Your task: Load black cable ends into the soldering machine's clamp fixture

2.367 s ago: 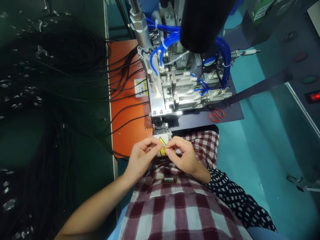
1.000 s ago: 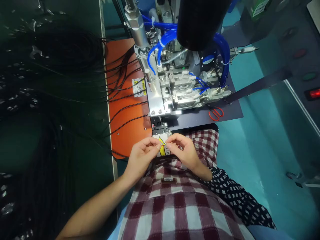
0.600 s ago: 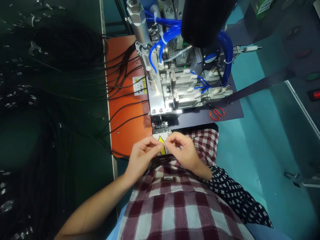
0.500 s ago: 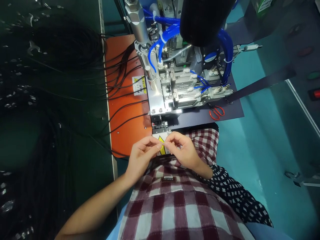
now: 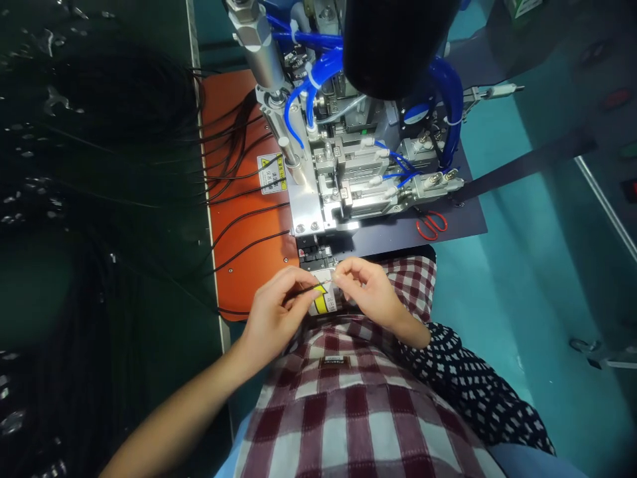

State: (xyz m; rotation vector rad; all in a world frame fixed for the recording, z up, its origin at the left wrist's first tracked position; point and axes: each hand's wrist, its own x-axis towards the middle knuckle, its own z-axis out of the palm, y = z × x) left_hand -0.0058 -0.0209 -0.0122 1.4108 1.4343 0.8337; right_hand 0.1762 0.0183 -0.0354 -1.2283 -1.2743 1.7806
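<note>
Between thumb and fingers, my left hand (image 5: 279, 312) pinches a thin black cable (image 5: 301, 291), whose stripped end points right. Just beside that end, my right hand (image 5: 365, 292) is closed in a pinch; whatever lies between its fingertips is too small to make out. Both hands hover over a white label with a yellow warning mark (image 5: 321, 302) at the near end of the machine. Past the fingertips sits a small black metal fixture (image 5: 316, 255) of the machine (image 5: 358, 179).
Several black cables (image 5: 249, 212) run across the orange plate (image 5: 233, 245) into the machine's left side. Red-handled scissors (image 5: 432, 226) lie on the dark base plate (image 5: 388, 236). Cable coils (image 5: 134, 86) spread over the dark table at left. A black cylinder (image 5: 398, 46) overhangs the machine.
My fingertips have moved apart slightly, and the black cable's stripped end now shows between them. My left hand has shifted a little left. The whole view has also shifted slightly.
</note>
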